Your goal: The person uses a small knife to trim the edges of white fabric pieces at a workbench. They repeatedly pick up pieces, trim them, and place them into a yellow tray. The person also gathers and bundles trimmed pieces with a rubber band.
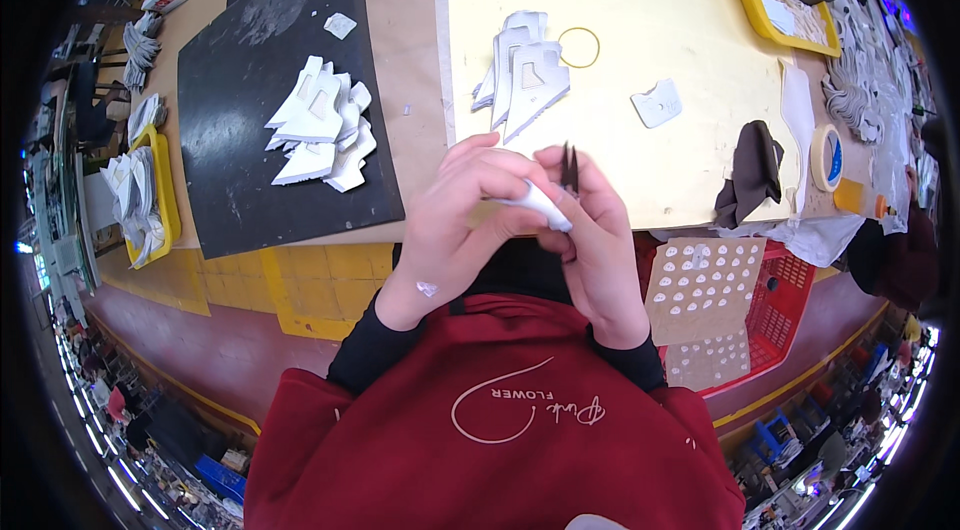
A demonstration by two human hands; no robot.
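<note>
In front of my chest, my left hand [452, 225] pinches a curled white cut piece [540, 204] between thumb and fingers. My right hand [605, 255] is closed around small snips [569, 170], whose two dark pointed blades stick up above the fingers, slightly apart. Its thumb also presses on the end of the white piece. The handle of the snips is hidden in the palm. Just beyond my hands lies a fanned stack of white cut pieces [530, 80] on the pale yellow sheet [620, 40]. A yellow rubber band [579, 47] lies beside that stack.
On the left, a black board [225, 140] carries a loose pile of white pieces [320, 125]. A single piece [656, 103], dark cloth [750, 170] and a tape roll [826, 158] are on the right. Yellow trays [765, 25] stand far right and left [165, 185]; a red crate [785, 305] is below.
</note>
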